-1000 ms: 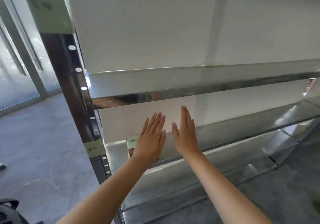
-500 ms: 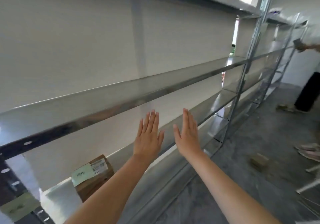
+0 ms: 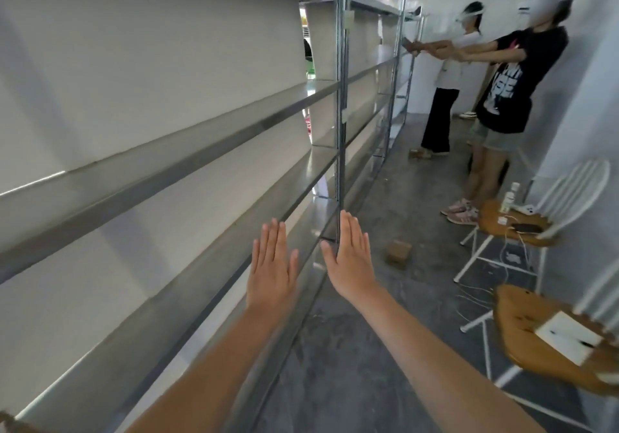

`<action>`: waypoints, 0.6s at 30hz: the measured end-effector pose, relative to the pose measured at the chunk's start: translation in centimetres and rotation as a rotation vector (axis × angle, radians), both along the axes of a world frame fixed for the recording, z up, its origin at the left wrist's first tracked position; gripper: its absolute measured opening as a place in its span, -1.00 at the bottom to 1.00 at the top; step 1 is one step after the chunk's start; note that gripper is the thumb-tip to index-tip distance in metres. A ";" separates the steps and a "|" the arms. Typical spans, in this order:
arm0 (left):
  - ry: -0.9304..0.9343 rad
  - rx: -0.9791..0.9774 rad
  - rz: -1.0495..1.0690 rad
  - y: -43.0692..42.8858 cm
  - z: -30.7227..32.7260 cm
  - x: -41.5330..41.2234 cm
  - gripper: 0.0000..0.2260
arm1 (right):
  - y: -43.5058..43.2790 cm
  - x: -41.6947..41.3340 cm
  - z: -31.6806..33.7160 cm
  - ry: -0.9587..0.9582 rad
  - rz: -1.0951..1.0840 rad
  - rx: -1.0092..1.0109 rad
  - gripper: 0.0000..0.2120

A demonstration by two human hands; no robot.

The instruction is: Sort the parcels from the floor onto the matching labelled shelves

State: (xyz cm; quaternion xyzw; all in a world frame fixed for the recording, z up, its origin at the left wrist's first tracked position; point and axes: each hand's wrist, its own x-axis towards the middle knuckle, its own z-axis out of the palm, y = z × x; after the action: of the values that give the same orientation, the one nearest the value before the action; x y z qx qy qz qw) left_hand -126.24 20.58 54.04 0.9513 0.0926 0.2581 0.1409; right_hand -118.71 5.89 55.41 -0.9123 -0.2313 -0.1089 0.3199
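Holding flat left hand (image 3: 273, 267) and flat right hand (image 3: 351, 260) forward, fingers (image 3: 274, 236) pressed together, gripping nothing. Lying at one o'clock on the grey concrete floor (image 3: 385, 332): small brown cardboard parcel (image 3: 398, 252), beside long bare metal shelves (image 3: 201, 151).

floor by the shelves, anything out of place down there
One brown parcel lies alone on the floor near the shelf post, not shelved. White cables trail across the floor under the chair.
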 end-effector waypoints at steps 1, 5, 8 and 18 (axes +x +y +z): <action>0.013 0.007 -0.014 -0.1 -0.3 1.5 -0.34 | -0.9 1.5 -0.3 0.021 -0.024 0.002 -0.34; 0.041 -0.023 -0.049 -1.8 -0.6 7.7 -0.37 | -3.9 7.1 -1.6 0.050 -0.098 -0.008 -0.35; 0.004 -0.022 -0.116 -4.7 -0.3 11.4 -0.38 | -5.6 10.4 -2.5 0.057 -0.144 -0.024 -0.32; 0.050 0.018 -0.208 -8.3 -2.7 19.6 -0.37 | -9.6 15.4 -5.8 0.061 -0.217 -0.098 -0.35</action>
State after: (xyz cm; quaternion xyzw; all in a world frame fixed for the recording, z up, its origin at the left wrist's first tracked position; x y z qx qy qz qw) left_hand -106.59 12.32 51.37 0.9631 -0.0056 0.2191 0.1561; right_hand -103.29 -3.67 49.62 -0.9494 -0.1262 -0.1038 0.2683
